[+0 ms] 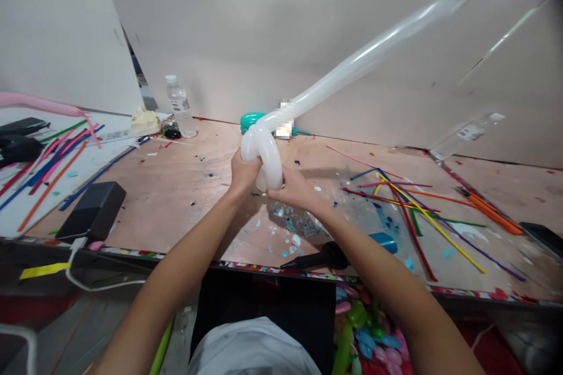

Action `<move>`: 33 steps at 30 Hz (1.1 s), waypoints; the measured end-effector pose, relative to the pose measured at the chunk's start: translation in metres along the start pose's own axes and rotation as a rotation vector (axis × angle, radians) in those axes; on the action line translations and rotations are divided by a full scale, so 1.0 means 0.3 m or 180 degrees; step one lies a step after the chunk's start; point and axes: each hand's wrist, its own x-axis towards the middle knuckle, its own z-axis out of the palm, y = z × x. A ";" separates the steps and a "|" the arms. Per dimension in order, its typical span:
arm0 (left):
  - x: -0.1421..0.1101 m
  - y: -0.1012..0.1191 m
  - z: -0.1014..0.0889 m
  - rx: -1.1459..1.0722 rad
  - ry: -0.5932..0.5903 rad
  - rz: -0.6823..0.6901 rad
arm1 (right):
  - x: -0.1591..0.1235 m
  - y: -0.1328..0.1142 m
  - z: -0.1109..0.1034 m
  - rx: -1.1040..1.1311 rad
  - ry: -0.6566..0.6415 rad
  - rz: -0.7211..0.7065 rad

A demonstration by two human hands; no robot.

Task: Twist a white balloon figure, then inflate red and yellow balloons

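A long white balloon rises from my hands up to the right, blurred at its far end. Its near end is bent into a small loop above the wooden table. My left hand is closed on the left side of that loop. My right hand is closed on its lower right side. Both hands meet at the twist under the loop.
Loose uninflated balloons lie scattered at the right, more at the left. A black hand pump lies near the front edge. A water bottle and a teal balloon stand at the back. A black box sits at left.
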 end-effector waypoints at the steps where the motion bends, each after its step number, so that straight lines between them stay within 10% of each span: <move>1: 0.007 0.002 -0.007 0.0028 -0.0028 -0.0067 | 0.011 0.019 -0.002 0.0093 0.0004 0.0099; 12: 0.017 0.007 -0.037 -0.0579 -0.0829 -0.0059 | 0.010 0.083 0.009 0.1160 -0.0102 0.0058; 17: -0.001 -0.008 -0.026 -0.0915 -0.1417 0.0226 | -0.012 0.050 -0.003 0.0734 -0.0039 0.0051; 26: -0.010 -0.016 -0.023 0.0071 -0.1333 0.0824 | -0.030 0.049 0.008 0.0272 -0.0149 -0.0481; 33: 0.024 0.025 -0.071 0.0609 -0.1534 0.1242 | -0.090 -0.087 -0.172 -0.1212 0.0036 -0.0092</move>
